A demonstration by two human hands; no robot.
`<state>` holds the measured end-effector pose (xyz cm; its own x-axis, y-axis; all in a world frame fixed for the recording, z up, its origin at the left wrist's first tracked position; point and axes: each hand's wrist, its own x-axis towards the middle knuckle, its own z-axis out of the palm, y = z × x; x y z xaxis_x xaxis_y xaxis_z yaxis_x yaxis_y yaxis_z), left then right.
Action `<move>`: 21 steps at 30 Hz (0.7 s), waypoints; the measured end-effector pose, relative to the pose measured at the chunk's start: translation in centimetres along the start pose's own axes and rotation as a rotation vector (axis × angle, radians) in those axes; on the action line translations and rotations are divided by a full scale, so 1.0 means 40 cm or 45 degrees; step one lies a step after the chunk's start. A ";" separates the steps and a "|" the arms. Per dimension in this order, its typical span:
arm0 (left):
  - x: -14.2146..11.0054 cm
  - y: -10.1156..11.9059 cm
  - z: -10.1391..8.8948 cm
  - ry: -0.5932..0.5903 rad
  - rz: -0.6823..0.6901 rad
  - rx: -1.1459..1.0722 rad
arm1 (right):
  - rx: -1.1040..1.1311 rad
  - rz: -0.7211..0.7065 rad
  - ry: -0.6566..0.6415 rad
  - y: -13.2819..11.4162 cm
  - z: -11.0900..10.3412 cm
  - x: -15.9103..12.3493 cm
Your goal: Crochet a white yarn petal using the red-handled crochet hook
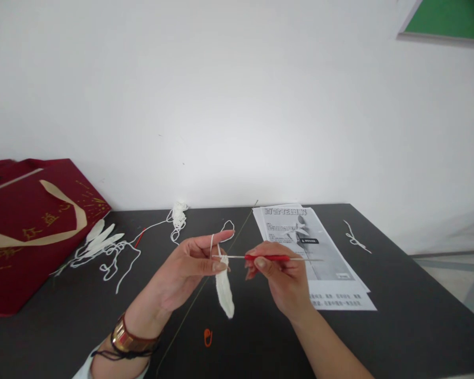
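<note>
My left hand (189, 268) pinches the top of a white crocheted petal (224, 292), which hangs down over the dark table. White yarn loops over its stretched index finger. In my right hand (280, 273) is a crochet hook (274, 258) with a red grip, held level like a pencil. The hook's thin metal end points left and reaches the yarn at the petal's top edge, by my left fingertips. Whether a loop sits on the hook is too small to tell. An orange stitch marker (208, 337) lies on the table below the petal.
Printed sheets (339, 263) lie on the table (411, 316) at right, with a small tied yarn piece (356, 238) beyond. At left are a dark red bag (31, 210), several finished white petals (102, 239) with loose tails, and a yarn bundle (178, 216) by the wall.
</note>
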<state>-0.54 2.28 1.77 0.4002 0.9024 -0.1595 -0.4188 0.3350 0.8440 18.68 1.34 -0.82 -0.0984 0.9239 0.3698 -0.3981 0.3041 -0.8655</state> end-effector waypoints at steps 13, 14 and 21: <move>-0.006 0.016 -0.016 -0.182 -0.153 -0.106 | 0.041 0.024 -0.114 -0.028 -0.037 0.009; -0.005 0.015 -0.016 -0.202 -0.161 -0.121 | 0.041 0.021 -0.132 -0.028 -0.039 0.009; -0.003 0.010 -0.021 -0.257 -0.210 -0.159 | -0.006 -0.030 -0.227 -0.050 -0.043 0.009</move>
<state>-1.44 2.54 1.71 0.6202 0.7651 -0.1733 -0.4271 0.5146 0.7435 21.02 1.49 0.45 -0.2492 0.8609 0.4435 -0.3979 0.3264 -0.8574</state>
